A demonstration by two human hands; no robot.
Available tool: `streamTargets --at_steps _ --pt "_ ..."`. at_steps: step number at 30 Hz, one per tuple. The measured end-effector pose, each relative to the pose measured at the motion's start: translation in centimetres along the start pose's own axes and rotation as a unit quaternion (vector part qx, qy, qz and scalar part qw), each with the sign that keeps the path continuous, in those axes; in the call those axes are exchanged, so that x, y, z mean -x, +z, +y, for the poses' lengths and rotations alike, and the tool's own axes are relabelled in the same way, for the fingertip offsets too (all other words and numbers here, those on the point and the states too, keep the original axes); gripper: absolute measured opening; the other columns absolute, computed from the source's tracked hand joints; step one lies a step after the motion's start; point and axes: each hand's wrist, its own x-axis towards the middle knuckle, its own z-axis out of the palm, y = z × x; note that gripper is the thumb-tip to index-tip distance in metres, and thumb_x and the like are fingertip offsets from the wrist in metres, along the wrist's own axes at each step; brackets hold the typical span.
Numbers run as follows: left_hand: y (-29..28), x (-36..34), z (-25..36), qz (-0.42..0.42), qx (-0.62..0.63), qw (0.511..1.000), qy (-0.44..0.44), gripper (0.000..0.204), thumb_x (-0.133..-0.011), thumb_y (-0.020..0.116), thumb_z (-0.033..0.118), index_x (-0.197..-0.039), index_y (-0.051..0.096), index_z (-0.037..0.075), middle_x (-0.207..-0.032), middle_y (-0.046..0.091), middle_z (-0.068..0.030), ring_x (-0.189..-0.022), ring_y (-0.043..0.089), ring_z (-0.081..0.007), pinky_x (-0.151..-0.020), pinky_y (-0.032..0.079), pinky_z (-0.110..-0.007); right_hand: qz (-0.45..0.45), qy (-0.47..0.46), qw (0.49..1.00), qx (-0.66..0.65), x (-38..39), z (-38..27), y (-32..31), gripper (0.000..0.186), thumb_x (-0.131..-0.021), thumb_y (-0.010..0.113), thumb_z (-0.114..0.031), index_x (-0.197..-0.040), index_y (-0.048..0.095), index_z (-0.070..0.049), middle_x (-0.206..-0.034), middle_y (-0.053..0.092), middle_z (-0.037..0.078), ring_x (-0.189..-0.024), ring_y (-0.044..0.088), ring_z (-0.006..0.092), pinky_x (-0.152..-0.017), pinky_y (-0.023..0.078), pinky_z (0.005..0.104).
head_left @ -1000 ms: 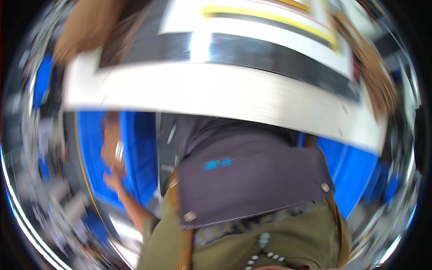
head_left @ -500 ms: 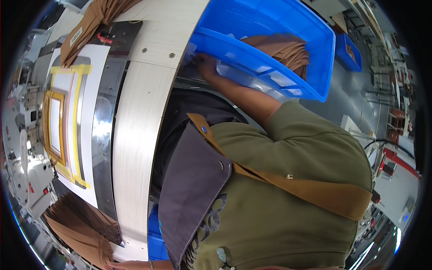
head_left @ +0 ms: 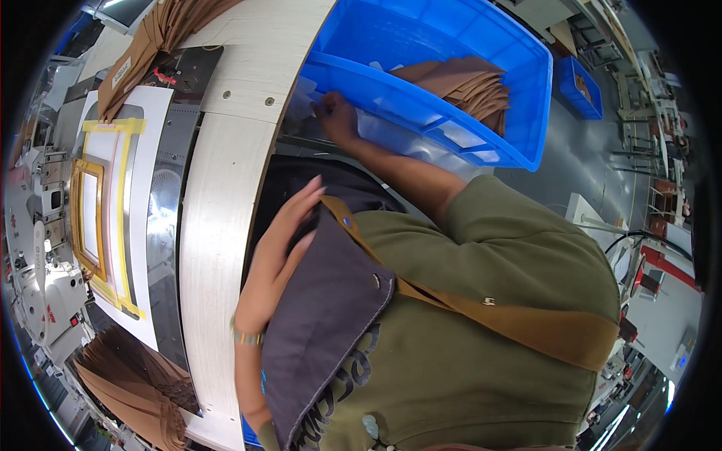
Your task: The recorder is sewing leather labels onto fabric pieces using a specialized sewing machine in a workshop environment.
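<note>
In the head view, reaching with right hand between front edge of table and blue bin of brown cloth, beside translucent plastic; cannot tell its grip. Holding left hand near apron, fingers straightened, thumb apart.

Pretty comfy getup: olive-green short-sleeved fabric top with dark curly print, dark purplish-grey cloth apron, wide brown strap, banded bracelet, pale green pendant

The blue bin looks glossy plastic, the brown pile matt cloth, the dark plate shiny metal.
</note>
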Motion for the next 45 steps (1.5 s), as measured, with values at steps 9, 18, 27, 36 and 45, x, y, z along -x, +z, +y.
streamTargets --at_steps 9,18,27,36,45 --pt "2.9 -19.1 -16.0 0.221 -0.124 0.951 -0.176 0.066 -0.108 0.061 0.028 -0.157 0.042 -0.012 -0.158 0.053 -0.0285 -0.147 0.052 -0.0359 -0.121 0.039 -0.042 -0.083 -0.005 0.995 0.048 -1.0 -0.9 -2.6 0.050 -0.092 0.078 -0.051 -0.118 0.077 -0.009 -0.084 0.076 0.016 -0.080 0.075 0.0342 -0.073 0.056 0.0467" --pt "-0.7 -25.0 -21.0 0.277 -0.079 0.945 -0.154 0.060 -0.096 0.066 0.011 -0.153 0.055 -0.002 -0.144 0.067 -0.0198 -0.137 0.061 -0.0320 -0.112 0.048 -0.043 -0.266 0.069 0.960 -0.053 -2.9 0.0 -1.3 0.029 -0.101 0.072 -0.032 -0.102 0.078 -0.004 -0.083 0.079 0.013 -0.072 0.077 0.0200 -0.067 0.056 0.0370" --pt "-1.3 -25.6 -21.7 0.228 0.006 0.958 -0.175 0.057 -0.110 0.052 0.019 -0.165 0.039 0.012 -0.147 0.058 -0.0077 -0.122 0.062 -0.0196 -0.099 0.052 -0.036 -0.293 0.093 0.940 -0.149 3.8 -7.5 -12.0 0.025 -0.105 0.071 -0.021 -0.094 0.072 0.001 -0.079 0.074 0.005 -0.068 0.067 0.0102 -0.064 0.051 0.0279" --pt "3.3 -11.9 -3.8 0.147 -0.209 0.963 0.088 0.089 -0.098 0.073 0.005 -0.171 0.023 0.002 -0.172 0.035 -0.0229 -0.156 0.041 -0.0331 -0.125 0.038 -0.045 -0.398 -0.265 0.878 0.013 -5.0 -21.0 -25.6 0.017 -0.096 0.081 -0.018 -0.090 0.073 -0.004 -0.088 0.056 -0.001 -0.081 0.053 0.0095 -0.068 0.041 0.0271" --pt "-5.9 -8.0 7.9 0.387 -0.279 0.832 0.282 0.091 -0.091 0.086 0.008 -0.167 0.035 0.006 -0.160 0.049 -0.0163 -0.139 0.058 -0.0276 -0.118 0.048 -0.041 -0.601 -0.419 0.671 0.116 -6.4 -38.3 -11.8 0.024 -0.099 0.076 -0.031 -0.095 0.077 -0.007 -0.094 0.068 0.003 -0.085 0.062 0.0141 -0.077 0.048 0.0297"
